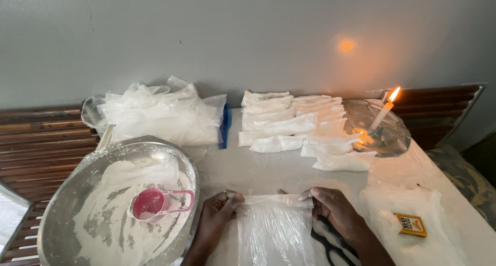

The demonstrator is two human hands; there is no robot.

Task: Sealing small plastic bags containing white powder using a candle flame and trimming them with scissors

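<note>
My left hand (216, 220) and my right hand (336, 210) pinch the two top corners of a clear plastic bag (275, 232), stretched flat on the white table (258, 168) in front of me. To the left stands a large metal bowl (77, 193) of white flour with a pink measuring cup (151, 204) lying in it. Black scissors (330, 242) lie partly under my right hand. Further back, several filled and sealed white bags (299, 129) lie in rows.
A heap of empty clear bags (160, 113) sits at the back left. A lit candle (383, 113) stands on a metal plate (398, 134) at the back right. A small orange matchbox (412, 225) lies on plastic sheeting at right. Brown wooden slats (36, 142) flank the table.
</note>
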